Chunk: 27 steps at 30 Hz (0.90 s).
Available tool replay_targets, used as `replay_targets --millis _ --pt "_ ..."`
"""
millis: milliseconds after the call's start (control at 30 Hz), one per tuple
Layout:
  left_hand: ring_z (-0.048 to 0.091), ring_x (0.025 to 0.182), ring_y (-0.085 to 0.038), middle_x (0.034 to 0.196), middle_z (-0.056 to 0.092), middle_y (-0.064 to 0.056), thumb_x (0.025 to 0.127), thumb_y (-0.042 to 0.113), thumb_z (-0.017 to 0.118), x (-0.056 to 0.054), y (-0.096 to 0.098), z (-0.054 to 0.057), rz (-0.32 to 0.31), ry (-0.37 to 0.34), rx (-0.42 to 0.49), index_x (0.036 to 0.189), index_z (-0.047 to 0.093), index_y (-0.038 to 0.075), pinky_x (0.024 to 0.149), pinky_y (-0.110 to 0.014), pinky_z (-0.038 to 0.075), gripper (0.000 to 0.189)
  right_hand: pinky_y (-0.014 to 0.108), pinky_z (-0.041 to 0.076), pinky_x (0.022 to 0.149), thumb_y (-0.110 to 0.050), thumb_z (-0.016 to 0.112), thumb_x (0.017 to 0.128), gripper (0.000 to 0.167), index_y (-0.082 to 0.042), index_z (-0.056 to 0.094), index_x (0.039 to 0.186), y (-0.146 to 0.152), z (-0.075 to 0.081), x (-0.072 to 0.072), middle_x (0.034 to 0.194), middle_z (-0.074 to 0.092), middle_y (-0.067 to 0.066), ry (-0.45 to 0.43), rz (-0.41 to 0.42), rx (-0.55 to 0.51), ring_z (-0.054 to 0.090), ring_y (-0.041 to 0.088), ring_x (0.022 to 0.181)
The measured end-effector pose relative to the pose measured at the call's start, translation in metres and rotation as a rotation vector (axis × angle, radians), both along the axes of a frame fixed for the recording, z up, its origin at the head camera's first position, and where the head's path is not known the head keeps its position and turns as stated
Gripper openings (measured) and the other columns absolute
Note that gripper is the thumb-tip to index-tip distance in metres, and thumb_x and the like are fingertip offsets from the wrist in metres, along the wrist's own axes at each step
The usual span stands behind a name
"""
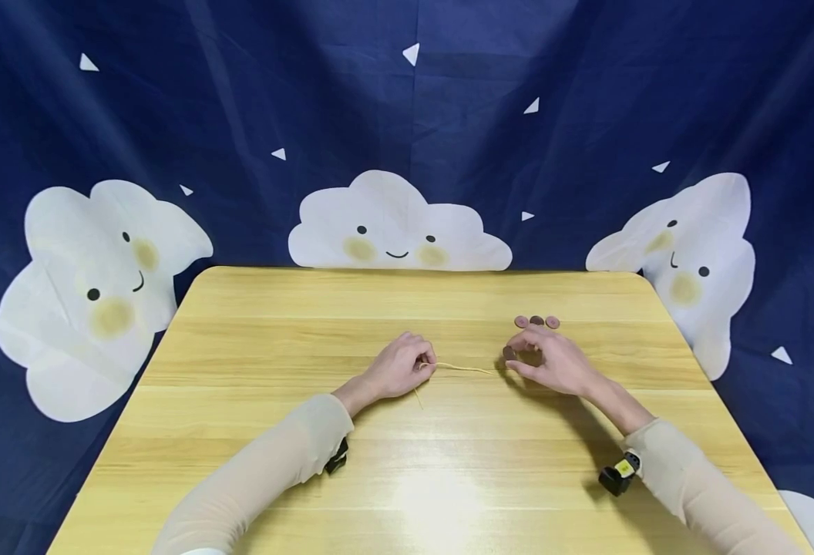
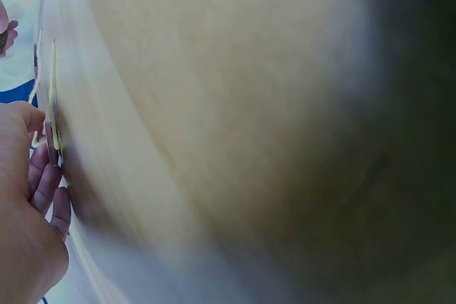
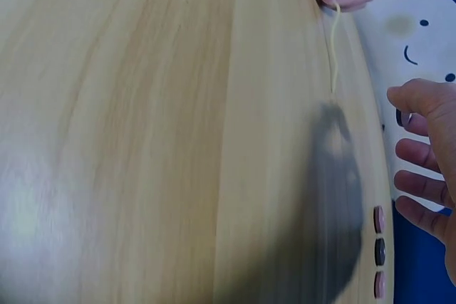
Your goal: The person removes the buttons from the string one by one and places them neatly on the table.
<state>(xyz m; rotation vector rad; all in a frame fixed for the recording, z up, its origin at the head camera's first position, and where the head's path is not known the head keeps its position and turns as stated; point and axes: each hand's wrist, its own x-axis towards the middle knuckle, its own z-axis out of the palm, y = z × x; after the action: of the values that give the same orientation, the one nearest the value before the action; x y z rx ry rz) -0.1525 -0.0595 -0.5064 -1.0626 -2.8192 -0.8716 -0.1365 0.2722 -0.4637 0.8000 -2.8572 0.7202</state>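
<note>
My left hand (image 1: pixel 400 367) pinches a thin yellow string (image 1: pixel 464 368) close over the table. One end stretches right toward the other hand, and a short tail hangs below the fingers. In the left wrist view a small flat brown piece (image 2: pixel 51 144) sits at those fingertips beside the string. Between thumb and index finger my right hand (image 1: pixel 554 364) holds a dark round disc (image 1: pixel 509 354), just past the string's tip; its other fingers are spread. Beyond this hand lie a pinkish disc (image 1: pixel 521 321), a dark disc (image 1: pixel 536 320) and another pinkish disc (image 1: pixel 553 322) in a row.
The light wood table (image 1: pixel 296 308) has rounded far corners. Behind it hangs a dark blue cloth (image 1: pixel 351 92) printed with white clouds and triangles. A black wrist camera (image 1: pixel 617 476) is strapped at the right sleeve, another (image 1: pixel 337 456) at the left.
</note>
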Motion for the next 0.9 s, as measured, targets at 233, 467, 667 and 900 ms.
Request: replay_targets --millis 233,467,667,900 --pt "0.058 0.092 -0.015 0.092 0.069 0.002 0.096 0.020 0.071 0.001 0.000 0.002 0.001 0.005 0.001 0.095 0.072 0.014 0.087 -0.030 0.050 0.005 0.049 0.059 0.081 -0.025 0.084 0.089 0.026 -0.015 0.075 0.111 0.016 0.006 0.001 0.105 0.074 0.005 0.006 -0.023 0.027 0.073 0.028 0.096" --pt "0.057 0.093 -0.015 0.092 0.069 0.002 0.096 0.020 0.071 0.000 0.001 0.002 0.004 0.000 -0.008 0.095 0.072 0.015 0.087 -0.031 0.050 0.005 0.064 0.057 0.093 -0.025 0.084 0.089 0.024 -0.017 0.075 0.110 0.030 0.007 0.000 0.107 0.075 0.010 0.017 -0.065 0.043 0.056 0.054 0.137" --pt "0.058 0.094 -0.014 0.093 0.069 0.003 0.098 0.022 0.070 0.000 0.002 0.001 0.007 -0.003 -0.022 0.096 0.072 0.014 0.088 -0.031 0.051 0.009 0.058 0.059 0.084 -0.023 0.084 0.088 0.026 -0.014 0.076 0.110 0.040 0.007 -0.003 0.110 0.076 0.014 0.046 -0.086 0.046 0.066 0.047 0.126" --pt "0.057 0.093 -0.013 0.093 0.070 0.003 0.097 0.022 0.071 0.001 0.002 0.000 0.007 0.005 -0.017 0.096 0.072 0.016 0.088 -0.031 0.051 0.006 0.043 0.056 0.073 -0.025 0.083 0.089 0.024 -0.012 0.076 0.108 0.054 0.006 -0.007 0.099 0.074 0.008 0.051 -0.123 0.072 0.072 0.030 0.092"
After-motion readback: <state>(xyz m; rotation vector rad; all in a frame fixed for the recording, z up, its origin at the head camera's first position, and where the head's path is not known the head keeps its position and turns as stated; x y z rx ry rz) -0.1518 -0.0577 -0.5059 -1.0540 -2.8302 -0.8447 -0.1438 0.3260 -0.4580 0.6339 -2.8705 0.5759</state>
